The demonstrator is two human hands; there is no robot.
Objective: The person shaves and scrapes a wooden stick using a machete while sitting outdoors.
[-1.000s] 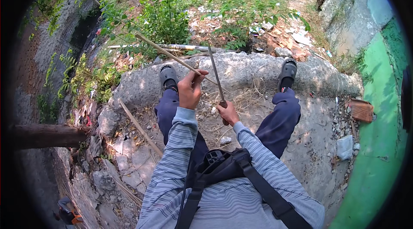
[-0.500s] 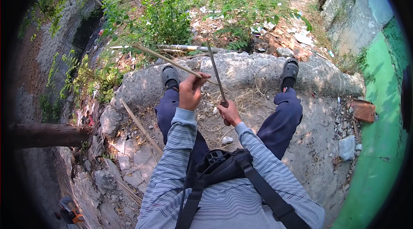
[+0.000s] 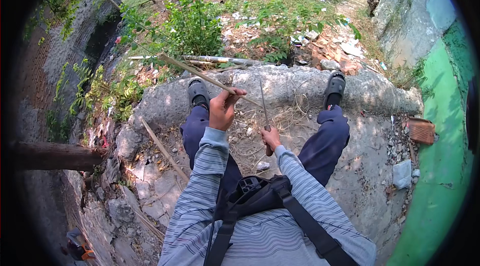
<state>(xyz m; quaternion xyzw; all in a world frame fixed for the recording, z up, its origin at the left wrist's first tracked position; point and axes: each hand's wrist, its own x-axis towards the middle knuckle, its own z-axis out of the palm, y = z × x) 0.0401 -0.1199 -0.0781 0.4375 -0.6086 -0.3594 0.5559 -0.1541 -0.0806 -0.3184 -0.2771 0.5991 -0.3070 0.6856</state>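
Observation:
My left hand (image 3: 221,111) is closed around a thin bamboo stick (image 3: 192,70), which slants from the far left down past my fingers to the right. In my right hand (image 3: 271,138) is a long knife (image 3: 264,102), held by its dark brown handle with the narrow blade pointing away from me. The blade stands close to the stick's right end; whether they touch I cannot tell. Pale curled shavings (image 3: 296,115) lie on the ground between my feet, just beyond the knife.
Another bamboo stick (image 3: 163,149) leans left of my leg. A low concrete ledge (image 3: 270,83) runs under my shoes, with plants (image 3: 192,26) beyond it. A green wall (image 3: 440,166) borders the right, near a brown basket-like object (image 3: 421,130). A person (image 3: 79,246) is at lower left.
The knife has swung to the right and its blade now appears thinner, turned more edge-on. My right hand has shifted slightly right and nearer. My left hand and the stick have barely moved.

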